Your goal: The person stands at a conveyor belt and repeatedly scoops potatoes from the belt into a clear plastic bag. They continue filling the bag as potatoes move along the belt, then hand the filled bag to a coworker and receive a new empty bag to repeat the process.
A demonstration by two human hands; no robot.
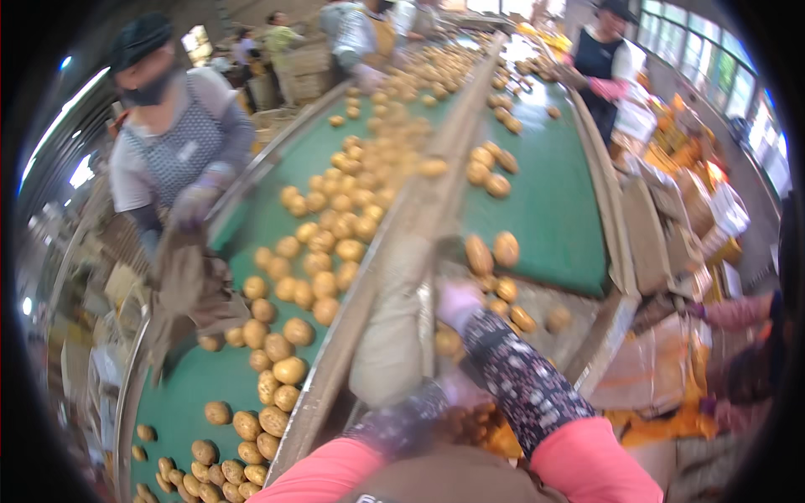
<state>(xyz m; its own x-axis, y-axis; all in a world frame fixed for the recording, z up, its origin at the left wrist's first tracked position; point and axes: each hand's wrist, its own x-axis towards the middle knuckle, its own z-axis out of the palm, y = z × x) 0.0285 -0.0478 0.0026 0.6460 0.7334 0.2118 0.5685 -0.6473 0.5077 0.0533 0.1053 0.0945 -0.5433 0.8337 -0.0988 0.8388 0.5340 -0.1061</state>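
Observation:
Pale gloves cover both my hands, and dark floral sleeve covers run up to pink sleeves. My right hand is at the left side of a metal chute, beside the potatoes lying in it; its fingers are blurred and partly hidden. Lower down, my left hand is smeared by motion next to the chute's lower end. Just below it, several potatoes show in or around orange bagging. Whether either hand holds a potato cannot be made out. A cloth-wrapped pad on the divider is left of my hands.
Green conveyor belts carry potatoes on both sides of a long divider. A worker in a patterned apron stands at the left belt, another at far right. More people are farther back. Cartons and orange bags crowd the right side.

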